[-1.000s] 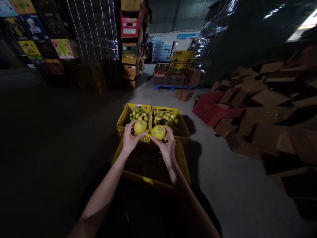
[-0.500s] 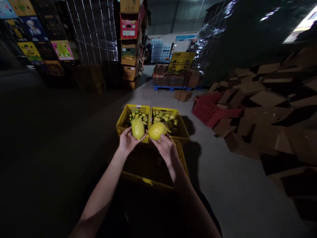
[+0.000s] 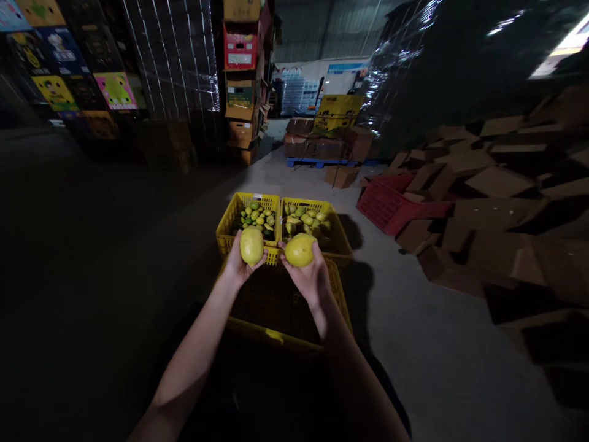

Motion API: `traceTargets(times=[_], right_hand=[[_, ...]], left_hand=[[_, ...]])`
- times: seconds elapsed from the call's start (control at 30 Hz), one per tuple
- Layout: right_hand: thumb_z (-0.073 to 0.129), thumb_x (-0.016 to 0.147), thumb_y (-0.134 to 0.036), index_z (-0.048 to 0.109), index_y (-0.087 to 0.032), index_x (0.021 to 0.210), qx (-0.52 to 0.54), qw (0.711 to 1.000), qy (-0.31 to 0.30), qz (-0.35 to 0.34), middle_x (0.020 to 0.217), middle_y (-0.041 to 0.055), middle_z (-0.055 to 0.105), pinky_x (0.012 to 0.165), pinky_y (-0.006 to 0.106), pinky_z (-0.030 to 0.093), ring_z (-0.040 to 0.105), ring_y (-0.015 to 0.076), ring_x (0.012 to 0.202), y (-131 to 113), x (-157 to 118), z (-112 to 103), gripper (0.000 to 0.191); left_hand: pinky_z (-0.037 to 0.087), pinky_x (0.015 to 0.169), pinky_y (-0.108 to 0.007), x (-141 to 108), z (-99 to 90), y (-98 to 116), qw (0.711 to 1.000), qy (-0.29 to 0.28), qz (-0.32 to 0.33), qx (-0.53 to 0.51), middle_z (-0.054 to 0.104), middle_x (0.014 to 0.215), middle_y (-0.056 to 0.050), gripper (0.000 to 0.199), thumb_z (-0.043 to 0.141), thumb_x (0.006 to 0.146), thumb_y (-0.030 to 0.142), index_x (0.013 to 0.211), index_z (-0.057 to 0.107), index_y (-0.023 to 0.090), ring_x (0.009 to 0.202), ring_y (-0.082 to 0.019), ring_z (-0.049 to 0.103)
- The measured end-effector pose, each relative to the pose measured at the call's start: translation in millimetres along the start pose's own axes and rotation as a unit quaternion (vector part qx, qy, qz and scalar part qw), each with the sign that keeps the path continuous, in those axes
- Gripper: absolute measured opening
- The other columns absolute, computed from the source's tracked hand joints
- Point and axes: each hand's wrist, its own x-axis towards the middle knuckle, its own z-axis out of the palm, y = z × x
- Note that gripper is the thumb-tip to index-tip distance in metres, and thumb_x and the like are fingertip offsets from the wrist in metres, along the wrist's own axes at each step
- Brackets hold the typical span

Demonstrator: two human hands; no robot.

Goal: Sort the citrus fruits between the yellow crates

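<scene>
Left hand [image 3: 236, 270], palm turned up, cradles an oval pale-yellow fruit [image 3: 251, 246]; digits show along its left side and below right, the rest hidden behind it. Right hand [image 3: 315, 276] cups a rounder-looking yellow fruit [image 3: 299, 250], digits at both edges; cannot tell how far the hidden fingers are spread. The two fruits are apart, both above the far edge of the near yellow crate [image 3: 276, 337]. Exact kind uncertain.

Crate interior very dark, contents hard to make out; hands and forearms cover parts of its rim. Beyond, side by side: left yellow crate [image 3: 224, 238] with small green-yellow fruit [image 3: 260, 220], right yellow crate [image 3: 343, 250] with larger yellowish fruit [image 3: 307, 217], the held fruits and hands partly blocking both. Cardboard boxes [image 3: 499, 181] at right, cut off by the frame.
</scene>
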Motion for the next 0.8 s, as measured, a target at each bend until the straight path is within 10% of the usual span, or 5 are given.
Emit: traceTargets(times=[0.23,0.53,0.8], right_hand=[[0.080,0.060,-0.033,0.061,-0.024,0.099,-0.116,0.991,0.008,-0.073,0.094,0.0013,0.067,0.078,0.035,0.054,0.063,0.0191,0.085,5.2,-2.5,0.0,0.044],[0.084,0.052,-0.021,0.059,-0.022,0.112,-0.268,0.946,-0.037,-0.178,0.117,0.0057,0.061,0.095,0.037,0.046,0.059,0.0218,0.104,2.3,-8.2,2.3,0.065],[0.078,0.060,-0.018,0.060,-0.023,0.095,-0.100,0.990,0.007,-0.103,0.093,-0.0022,0.065,0.078,0.028,0.051,0.060,0.0140,0.084,4.4,-10.5,5.3,0.040]], left_hand=[[0.053,0.050,-0.028,-2.2,4.7,-2.5,1.000,-0.009,-0.003,0.017,0.065,0.064,-0.005,0.048,0.037,0.091,0.052,0.084,0.064,0.013,0.054,-0.016,0.063],[0.046,0.046,-0.022,-6.4,2.6,-7.6,0.970,-0.048,0.190,0.146,0.064,0.057,-0.005,0.032,0.060,0.073,0.041,0.065,0.065,0.011,0.048,-0.013,0.058],[0.051,0.047,-0.023,-4.5,5.6,-2.9,0.997,0.018,0.072,0.030,0.062,0.059,-0.002,0.038,0.054,0.083,0.052,0.082,0.063,0.015,0.051,-0.014,0.060]])
